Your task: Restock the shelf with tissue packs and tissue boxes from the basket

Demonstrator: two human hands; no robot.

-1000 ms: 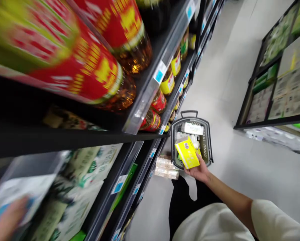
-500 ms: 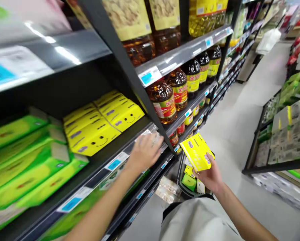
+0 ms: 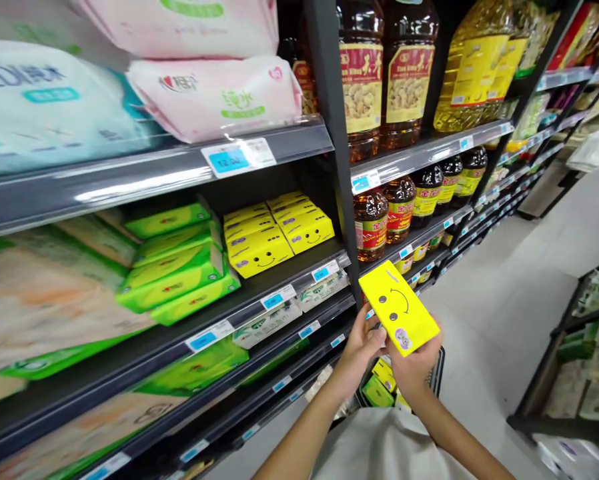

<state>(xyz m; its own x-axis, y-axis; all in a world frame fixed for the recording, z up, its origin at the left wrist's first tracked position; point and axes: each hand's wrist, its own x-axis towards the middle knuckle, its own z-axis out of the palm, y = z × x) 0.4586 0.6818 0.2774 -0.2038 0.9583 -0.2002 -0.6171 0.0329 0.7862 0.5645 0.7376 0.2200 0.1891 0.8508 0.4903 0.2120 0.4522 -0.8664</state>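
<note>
A yellow tissue pack with a smiley face is held up in front of me, tilted, its smiling side towards the camera. My right hand grips its lower end from beneath, most of the fingers hidden behind it. At the pack's left edge, my left hand is closed on it, thumb in front and fingertips partly out of sight. To the left, matching yellow tissue packs are stacked on a shelf beside green tissue packs.
Below my hands stands a basket with yellow and green packs in it. Shelf edges with price tags run along my left. Oil bottles fill the bay ahead. Across the aisle floor, a display rack stands on the right.
My left hand has moved from the shelf edge to the tissue pack. The pack has been turned so its smiley side shows. The view has shifted, bringing more upper shelf into sight.
</note>
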